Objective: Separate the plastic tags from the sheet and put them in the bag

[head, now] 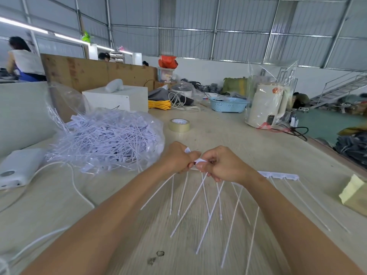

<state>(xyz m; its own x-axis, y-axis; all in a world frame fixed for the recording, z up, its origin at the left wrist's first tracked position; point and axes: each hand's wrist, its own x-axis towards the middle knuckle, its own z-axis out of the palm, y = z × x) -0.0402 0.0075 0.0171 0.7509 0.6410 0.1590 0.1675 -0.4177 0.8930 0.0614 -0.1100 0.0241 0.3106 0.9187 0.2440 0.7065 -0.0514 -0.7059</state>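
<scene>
Both hands up over the counter (228, 135), working the same spot. Left hand (176, 158) clenched round a small bunch of freed plastic tags (172, 187), tails fanning down toward the body. Right hand (224, 165) pinching one tag head (199, 160) right at the join, the sheet (278, 174) trailing off to the right past the wrist with a few tags on it, tails just above or on the counter.

Looks super light and bendy, thin whippy tails, stiffer flat heads. Probably snaps clean if twisted at the head, so best to grab there with the fingers and not by the tail, which would likely just flex and slip. Smooth plastic too, so loose bundles could slide out.

Bag (111, 135) sitting on the left, clear plastic, already heaped with tags. Roll of tape (179, 125) further back.
</scene>
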